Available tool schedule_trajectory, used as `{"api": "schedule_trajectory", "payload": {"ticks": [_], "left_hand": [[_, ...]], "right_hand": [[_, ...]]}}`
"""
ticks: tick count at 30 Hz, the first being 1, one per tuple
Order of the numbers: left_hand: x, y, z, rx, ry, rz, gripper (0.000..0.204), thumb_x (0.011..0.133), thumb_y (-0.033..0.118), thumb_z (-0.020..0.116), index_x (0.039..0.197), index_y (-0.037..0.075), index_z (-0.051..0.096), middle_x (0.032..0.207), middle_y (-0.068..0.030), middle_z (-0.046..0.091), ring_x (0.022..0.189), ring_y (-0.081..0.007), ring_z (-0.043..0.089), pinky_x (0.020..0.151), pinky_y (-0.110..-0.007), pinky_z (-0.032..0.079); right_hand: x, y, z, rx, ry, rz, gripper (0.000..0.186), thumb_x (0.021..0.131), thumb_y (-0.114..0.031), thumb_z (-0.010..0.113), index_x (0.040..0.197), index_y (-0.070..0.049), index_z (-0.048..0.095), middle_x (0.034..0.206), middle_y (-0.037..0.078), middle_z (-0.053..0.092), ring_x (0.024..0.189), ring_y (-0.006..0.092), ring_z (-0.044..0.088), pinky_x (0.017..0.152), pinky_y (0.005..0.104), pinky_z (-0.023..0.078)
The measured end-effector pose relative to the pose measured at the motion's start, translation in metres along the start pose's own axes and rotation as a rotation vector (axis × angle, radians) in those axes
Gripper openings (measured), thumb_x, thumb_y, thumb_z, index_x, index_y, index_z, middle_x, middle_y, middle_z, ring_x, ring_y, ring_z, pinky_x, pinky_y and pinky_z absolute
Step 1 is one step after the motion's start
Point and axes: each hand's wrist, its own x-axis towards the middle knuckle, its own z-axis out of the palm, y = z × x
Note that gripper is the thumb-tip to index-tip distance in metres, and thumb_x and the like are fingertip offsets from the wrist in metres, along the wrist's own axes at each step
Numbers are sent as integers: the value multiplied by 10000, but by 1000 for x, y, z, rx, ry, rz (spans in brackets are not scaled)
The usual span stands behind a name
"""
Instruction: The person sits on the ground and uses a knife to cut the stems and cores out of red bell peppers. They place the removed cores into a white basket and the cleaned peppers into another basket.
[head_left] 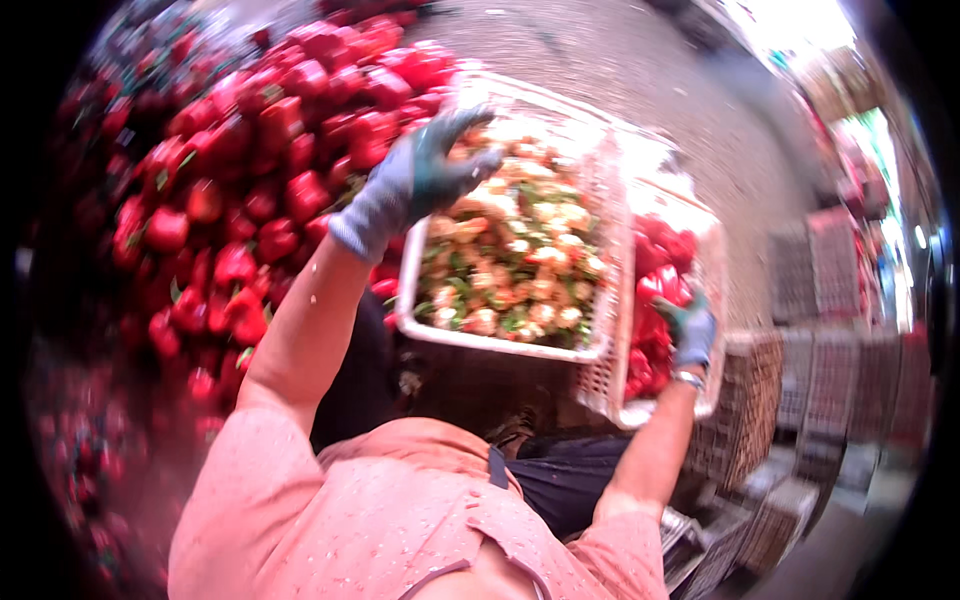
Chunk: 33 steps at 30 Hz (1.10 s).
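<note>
A grey-brown floor (620, 60) runs across the far side of the scene. On the left, a broad heap of whole red peppers (205, 200) spreads from near to far, glossy, some with green stems showing. At the near side is the person's pink, short-sleeved shirt (420, 510), with dark trousers (560, 480) below it. To the right stand stacks of lattice-sided crates (745, 400), in brown, grey and reddish tones.

In the middle, just right of the heap, sits a white crate (500, 345), widely filled with pale, orange-tinged pieces mixed with green bits (525, 260). Right beside it is a narrower, pale crate (720, 250) with perforated sides, holding bright red peppers (655, 275).

Both hands wear grey-blue gloves with green on the fingers. The left hand (440, 165) is above the far left part of the white crate, between the heap and the pale pieces; its fingers are released, with the thumb held well apart from them. The right hand (690, 325) is at the right side of the narrower crate, its fingers pointing in among the red peppers there; with the blur, I cannot tell whether they grasp one or only touch it. Smallest is a light band (688, 378) around the right wrist.
</note>
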Motion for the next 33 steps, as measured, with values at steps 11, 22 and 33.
{"api": "schedule_trajectory", "payload": {"ticks": [11,22,33], "left_hand": [[-321,-167,-141,722,558,-584,602,818,303,727,1332,44,550,1301,-205,592,1220,-366,546,1055,-421,438],[-352,-178,-74,1111,357,-811,665,842,411,650,1429,148,482,1595,-118,267,1483,-380,167,1161,-646,99],[-300,-269,-117,1289,-1002,-474,314,835,153,600,1118,128,734,1294,-93,627,1321,-319,470,1097,-632,249]], "right_hand": [[-178,-169,14,1319,-539,316,374,941,-134,567,1305,-54,537,1108,53,665,717,64,592,538,201,466],[-265,-209,26,1405,-899,817,346,982,-171,554,1314,-79,519,1132,110,661,728,116,630,563,227,512],[-272,-211,18,1165,-814,575,396,976,-203,578,1334,-62,485,1109,119,664,669,106,625,526,218,479]]}}
